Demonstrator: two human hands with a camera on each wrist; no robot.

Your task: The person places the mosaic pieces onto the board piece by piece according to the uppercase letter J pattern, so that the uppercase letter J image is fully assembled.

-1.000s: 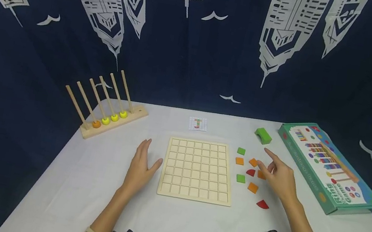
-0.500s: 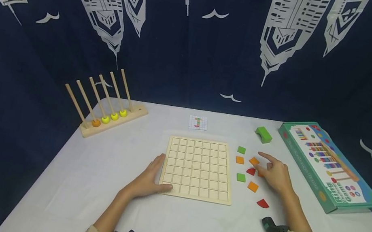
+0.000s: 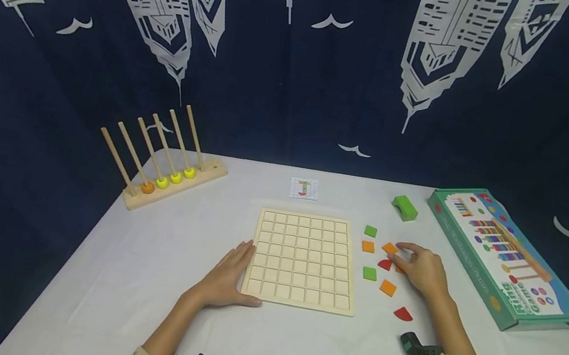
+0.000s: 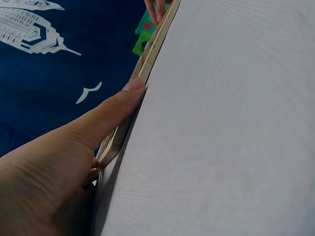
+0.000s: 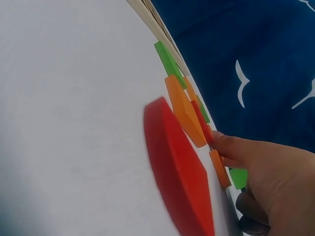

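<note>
My left hand [image 3: 225, 277] lies at the near left corner of the pale wooden grid board [image 3: 304, 262]. Its straight fingers run along the left edge, and the thumb lies along the front edge; in the left wrist view the thumb [image 4: 113, 110] touches the board's side. To the right of the board, my right hand [image 3: 424, 271] pinches an orange square tile [image 3: 389, 247] between thumb and index finger. Close by lie a red quarter-round tile [image 3: 385, 264], another orange tile [image 3: 388, 288] and a green tile [image 3: 369, 273]. Another orange tile is partly hidden under this hand.
A second red quarter-round piece [image 3: 403, 313] lies nearest me. Behind the tiles are a green arch block [image 3: 405, 208] and a teal game box [image 3: 508, 259]. A small pattern card [image 3: 304, 188] lies beyond the board. At left stands a peg rack [image 3: 170, 183] with several beads.
My left hand has moved right and down from above the table to the board's near left corner. The right hand's index finger and thumb have closed together at the orange tile.
</note>
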